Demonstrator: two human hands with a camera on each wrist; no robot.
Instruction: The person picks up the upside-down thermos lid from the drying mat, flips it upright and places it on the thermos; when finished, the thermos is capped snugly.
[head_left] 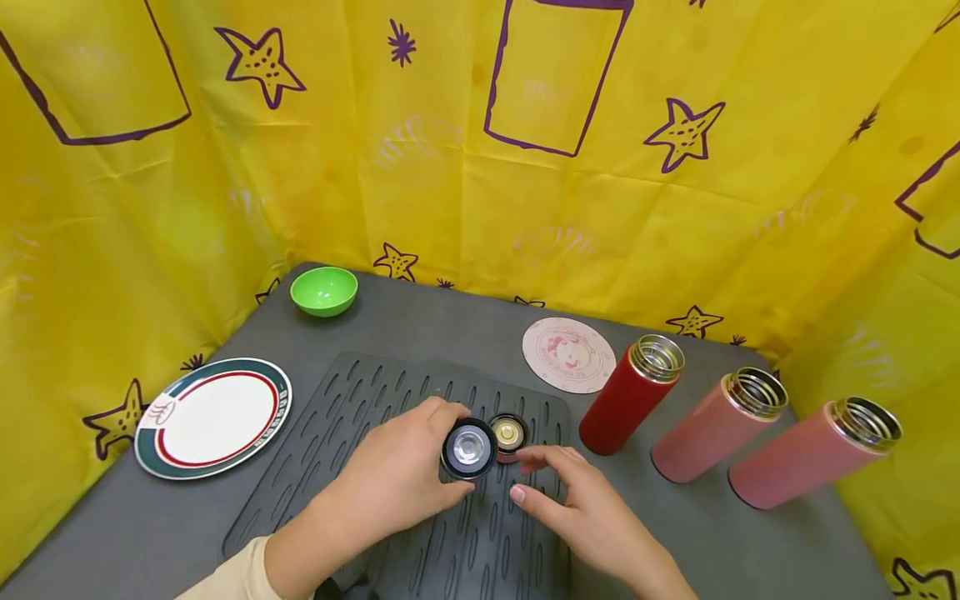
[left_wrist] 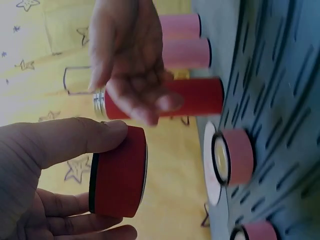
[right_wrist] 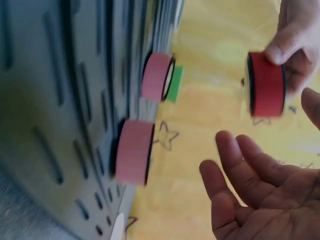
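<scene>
Left hand (head_left: 401, 467) is gripping the likely light, rigid red lid (left_wrist: 120, 175) by its side. Right hand (head_left: 588, 521) is hovering empty.

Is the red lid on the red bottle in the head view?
No, the left hand holds the red lid, and the red bottle stands with its metal mouth uncovered.

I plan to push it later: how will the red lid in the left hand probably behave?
The red lid seems stiff: no dent shows under the thumb. On edge, it could roll, being round. Lying flat, its low shape should hardly tip.
</scene>
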